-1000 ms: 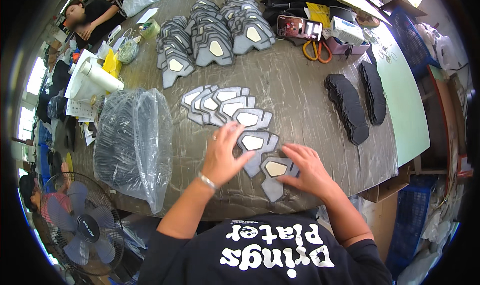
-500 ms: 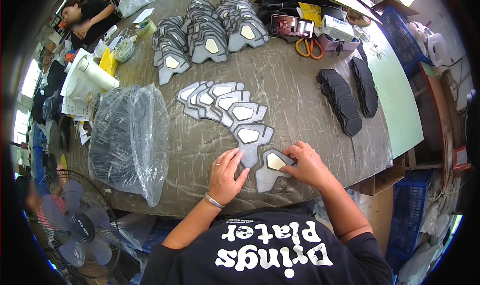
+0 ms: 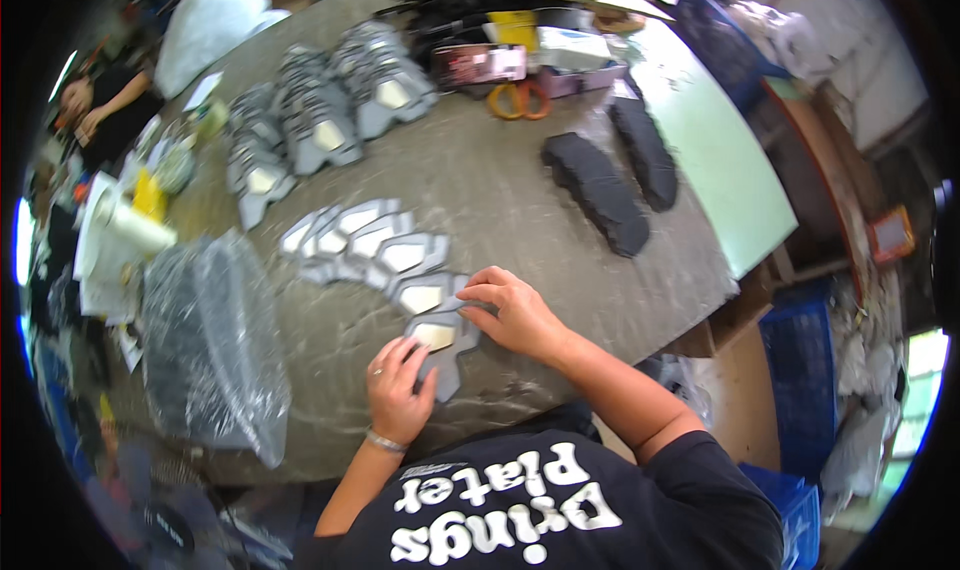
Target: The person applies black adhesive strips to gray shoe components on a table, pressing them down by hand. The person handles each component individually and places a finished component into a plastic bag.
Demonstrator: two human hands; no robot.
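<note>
At the far left of the grey, worn table, a crinkled clear plastic bag is lying with dark flat pieces showing through its film, and a white paper roll is resting just behind it. Further right, a curved row of flat grey shield-shaped cut pieces with pale centre panels is fanning toward the table's near edge, each one overlapping the next. Behind that row, taller stacks of the same grey shaped pieces are sitting. The nearest grey piece with a tan centre panel is lying at the near end of the row, between the two hands. The left hand is pressing on its lower edge with the fingers curled loosely, gripping nothing. The right hand is pinching that piece's upper right corner between narrowed fingertips. To the right, two long stacks of black matte oval pieces are lying well apart from the hands, with orange-handled scissors just behind them.
</note>
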